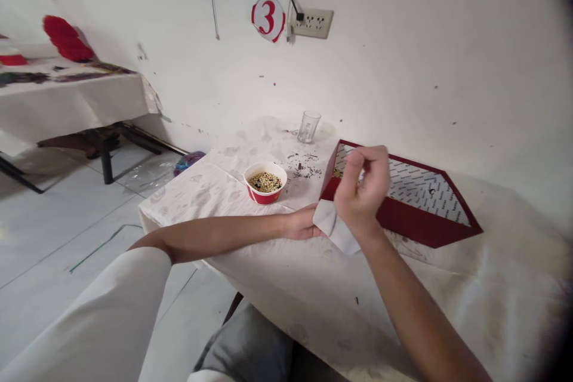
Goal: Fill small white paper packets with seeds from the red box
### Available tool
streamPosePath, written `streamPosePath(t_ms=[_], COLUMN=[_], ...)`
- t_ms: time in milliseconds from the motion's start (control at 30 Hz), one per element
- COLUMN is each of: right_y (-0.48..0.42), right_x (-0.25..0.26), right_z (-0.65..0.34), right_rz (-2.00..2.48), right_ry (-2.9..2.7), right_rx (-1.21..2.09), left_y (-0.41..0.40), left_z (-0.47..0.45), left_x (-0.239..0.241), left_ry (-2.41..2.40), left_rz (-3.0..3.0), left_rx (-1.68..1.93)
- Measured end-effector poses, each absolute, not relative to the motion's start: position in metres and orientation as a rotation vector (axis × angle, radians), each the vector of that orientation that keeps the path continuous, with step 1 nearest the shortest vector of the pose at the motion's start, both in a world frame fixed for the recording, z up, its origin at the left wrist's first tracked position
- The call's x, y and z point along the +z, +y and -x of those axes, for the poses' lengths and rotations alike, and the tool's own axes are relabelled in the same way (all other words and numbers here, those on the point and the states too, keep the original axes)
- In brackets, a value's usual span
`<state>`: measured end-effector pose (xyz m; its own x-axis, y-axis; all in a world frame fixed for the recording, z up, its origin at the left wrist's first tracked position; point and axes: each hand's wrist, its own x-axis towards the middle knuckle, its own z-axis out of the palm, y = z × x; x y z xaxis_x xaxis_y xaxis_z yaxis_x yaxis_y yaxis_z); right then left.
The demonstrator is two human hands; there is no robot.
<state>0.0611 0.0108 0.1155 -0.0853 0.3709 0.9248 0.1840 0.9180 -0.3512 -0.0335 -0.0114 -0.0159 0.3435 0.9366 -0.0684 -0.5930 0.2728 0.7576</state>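
My left hand point(302, 222) is at the near edge of the table, with its fingers partly hidden behind a folded white sheet point(335, 228) that looks like paper or thin cloth. It grips the sheet by its left side. Just above and to the right, my right hand point(364, 185) is raised with its fingers curled closed; whatever they pinch cannot be made out. Behind it stands an open dark red box point(416, 224) with a printed white lining and some yellowish beads in its left end. A red and white bowl point(264, 197) of pale and black beads sits to the left.
An empty-looking clear glass point(308, 127) stands near the wall, with small dark bits point(305, 167) scattered before it. The table has a pale, stained cloth point(210, 185). A power strip point(313, 23) hangs on the wall. Another covered table point(76, 98) is at the left.
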Motion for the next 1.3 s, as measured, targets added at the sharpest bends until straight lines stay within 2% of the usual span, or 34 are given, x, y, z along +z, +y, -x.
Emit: streamPosePath(t_ms=[133, 233, 300, 467, 567, 633, 733, 867, 1100, 1300], right_y=[0.009, 0.017, 0.028, 0.082, 0.12, 0.139, 0.156, 0.153, 0.136, 0.147], right_x=[0.096, 0.089, 0.099, 0.144, 0.146, 0.134, 0.112, 0.104, 0.12, 0.113], right_z=[-0.014, -0.006, -0.02, -0.092, -0.127, -0.139, -0.142, -0.14, -0.137, -0.137], right_rz=[0.375, 0.374, 0.445, 0.829, 1.256, 1.538, 1.75, 1.856, 2.012, 1.799], right_ry=[-1.987, -2.324, -2.348, -2.156, -2.17, -2.334, -2.612, -2.71, -2.76, -2.863], right_rx=[0.302, 0.201, 0.116, 0.055, 0.044, 0.147, 0.517, 0.775, 0.72, 0.653], left_y=[-0.016, -0.019, -0.019, -0.017, -0.019, -0.02, -0.021, -0.02, -0.022, -0.022], left_z=[0.037, 0.038, 0.037, 0.033, 0.035, 0.036, 0.037, 0.034, 0.031, 0.032], left_x=[-0.018, -0.017, -0.016, -0.018, -0.018, -0.018, -0.015, -0.01, -0.007, -0.006], left_ry=[0.578, 0.612, 0.619, 0.636, 0.684, 0.708, 0.711, 0.675, 0.66, 0.698], left_rz=[-0.711, -0.711, -0.738, -0.784, -0.837, -0.857, -0.815, -0.786, -0.814, -0.766], left_rx=[1.108, 1.128, 1.133, 1.118, 1.091, 1.064, 1.082, 1.153, 1.161, 1.132])
